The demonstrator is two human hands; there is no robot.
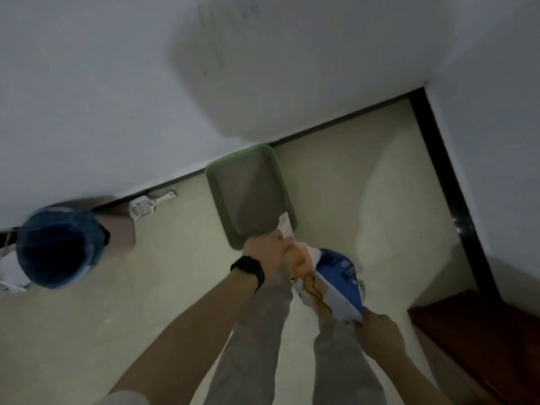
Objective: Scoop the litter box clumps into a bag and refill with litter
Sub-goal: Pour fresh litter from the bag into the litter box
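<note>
A pale wall point(117, 83) filled the far half of the view, meeting a cream floor point(336, 185) along a dark baseboard point(447, 171) that turned a corner at the right. At the near right edge lay a dark reddish wooden surface point(482, 331). The person stood looking down, grey trousers point(257, 331) showing between both bare forearms. On the left, close to the wall, stood a beige bin point(122, 232) lined with a blue bag point(58, 247), its mouth open and dark inside. Near the middle, the green litter box point(214, 197) sat on the floor with its far end against the baseboard, and grey litter point(251, 194) covered its bottom. The blue, white and orange litter bag point(336, 285) was held tilted above the floor, its far end over the near right corner of the litter box and its near end lower right. The left hand point(263, 252) gripped the bag's far end, fingers curled round it. The right hand point(380, 331) held the bag's near corner, fingers closed on it. Whether litter was leaving the bag was too blurred to tell. A white slotted scoop point(143, 207) lay on the floor beside the baseboard, between the bin and the litter box and apart from both. A black watch point(248, 268) circled the left wrist.
</note>
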